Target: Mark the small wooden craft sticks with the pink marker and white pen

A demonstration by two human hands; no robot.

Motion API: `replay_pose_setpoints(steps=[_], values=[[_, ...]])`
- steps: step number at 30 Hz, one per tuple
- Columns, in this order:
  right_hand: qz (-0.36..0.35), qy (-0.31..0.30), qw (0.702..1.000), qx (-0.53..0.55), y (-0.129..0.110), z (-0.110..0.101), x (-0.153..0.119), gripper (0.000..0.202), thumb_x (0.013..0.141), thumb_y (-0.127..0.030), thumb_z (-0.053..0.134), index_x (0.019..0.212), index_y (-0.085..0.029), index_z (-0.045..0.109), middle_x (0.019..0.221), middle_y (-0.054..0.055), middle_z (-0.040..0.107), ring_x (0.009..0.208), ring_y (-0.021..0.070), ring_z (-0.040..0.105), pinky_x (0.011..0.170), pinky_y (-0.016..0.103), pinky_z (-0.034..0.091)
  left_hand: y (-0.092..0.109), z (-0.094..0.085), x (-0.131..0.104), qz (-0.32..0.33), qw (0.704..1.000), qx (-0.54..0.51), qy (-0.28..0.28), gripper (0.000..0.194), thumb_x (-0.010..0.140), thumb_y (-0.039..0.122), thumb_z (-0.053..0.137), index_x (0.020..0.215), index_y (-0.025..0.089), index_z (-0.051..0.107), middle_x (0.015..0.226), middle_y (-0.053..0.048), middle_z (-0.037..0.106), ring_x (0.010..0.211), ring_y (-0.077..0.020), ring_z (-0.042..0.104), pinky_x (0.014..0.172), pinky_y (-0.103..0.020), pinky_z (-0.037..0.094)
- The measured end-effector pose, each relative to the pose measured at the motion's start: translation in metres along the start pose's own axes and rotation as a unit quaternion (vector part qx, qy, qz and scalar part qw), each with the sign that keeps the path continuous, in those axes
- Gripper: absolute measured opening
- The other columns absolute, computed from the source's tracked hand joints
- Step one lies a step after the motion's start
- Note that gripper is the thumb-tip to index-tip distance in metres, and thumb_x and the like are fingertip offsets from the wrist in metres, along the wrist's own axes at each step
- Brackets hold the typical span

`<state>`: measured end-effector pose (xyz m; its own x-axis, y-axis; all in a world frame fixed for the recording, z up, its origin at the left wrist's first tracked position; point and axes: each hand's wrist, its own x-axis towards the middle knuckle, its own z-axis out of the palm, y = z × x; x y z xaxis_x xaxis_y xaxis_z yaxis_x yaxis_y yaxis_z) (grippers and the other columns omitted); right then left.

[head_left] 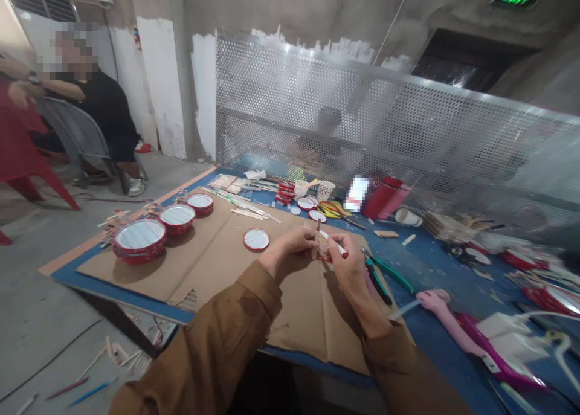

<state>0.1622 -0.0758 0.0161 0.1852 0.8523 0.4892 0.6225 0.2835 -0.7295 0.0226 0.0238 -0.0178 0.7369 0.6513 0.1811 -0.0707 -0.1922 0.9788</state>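
My left hand (304,241) is closed around a small piece made of wooden sticks (319,237) with bits of red on it, held upright over the cardboard. In my right hand (348,261) is a slim white marker with a red end (338,246), its far tip near the stick piece. The fingers hide much of both things. A round white lid with a red rim (256,239) lies flat on the cardboard sheet (217,264), left of my hands. Teal-handled pliers (389,273) rest just right of my right wrist.
Red-rimmed round tins with sticks (139,240) stand at the left. Along the back are loose wooden sticks (247,205), yellow-handled scissors (335,209), a phone (357,193) and a red bottle (382,196). A pink glue gun (453,327) lies right. A person (90,95) sits far left.
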Motion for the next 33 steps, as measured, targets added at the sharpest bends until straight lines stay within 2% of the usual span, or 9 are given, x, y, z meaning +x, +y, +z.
replay_pose_setpoints(steps=[7,14,19,27,33], values=[[0.004,0.018,0.999,0.037,-0.008,0.0,0.0,0.037,0.086,-0.055,0.053,0.09,-0.02,0.062,0.063,0.001,0.066,0.054,0.0171,0.062,0.058,0.03,0.051,-0.006,0.003,0.003,-0.007,1.0,-0.02,0.015,0.014,0.073,0.021,0.071,0.066,0.01,0.065,0.061,-0.006,0.065,0.058,-0.014,0.059,0.062,-0.024,0.047],[-0.005,0.004,0.999,0.033,-0.004,0.002,0.0,0.04,0.086,-0.057,0.054,0.09,-0.018,0.063,0.067,0.004,0.068,0.054,0.0175,0.062,0.056,0.03,0.05,0.0,0.003,0.0,-0.014,1.0,-0.015,0.019,0.014,0.072,0.02,0.071,0.065,0.011,0.064,0.058,-0.004,0.063,0.057,-0.0133,0.059,0.063,-0.023,0.048],[0.013,0.013,1.0,0.024,-0.004,0.002,-0.001,0.041,0.086,-0.059,0.054,0.09,-0.019,0.063,0.067,0.005,0.068,0.055,0.0188,0.062,0.056,0.031,0.051,0.006,0.003,0.0,-0.015,1.0,-0.009,0.016,0.013,0.072,0.019,0.072,0.065,0.01,0.064,0.057,-0.004,0.062,0.057,-0.0136,0.058,0.062,-0.024,0.047],[0.014,-0.004,0.999,0.037,-0.003,0.003,-0.001,0.044,0.085,-0.061,0.055,0.094,-0.018,0.062,0.071,0.006,0.07,0.055,0.0189,0.064,0.055,0.031,0.051,0.003,0.004,-0.001,-0.004,1.0,-0.022,0.02,0.016,0.072,0.018,0.072,0.061,0.01,0.063,0.056,-0.005,0.061,0.056,-0.0126,0.056,0.061,-0.024,0.045],[0.013,0.006,0.999,0.034,-0.002,0.002,0.0,0.044,0.086,-0.062,0.053,0.09,-0.018,0.062,0.063,0.002,0.066,0.052,0.0174,0.061,0.053,0.029,0.05,0.001,0.004,0.001,-0.019,1.0,-0.023,0.009,0.013,0.073,0.016,0.069,0.063,0.01,0.062,0.059,-0.006,0.062,0.054,-0.0131,0.056,0.057,-0.024,0.043]])
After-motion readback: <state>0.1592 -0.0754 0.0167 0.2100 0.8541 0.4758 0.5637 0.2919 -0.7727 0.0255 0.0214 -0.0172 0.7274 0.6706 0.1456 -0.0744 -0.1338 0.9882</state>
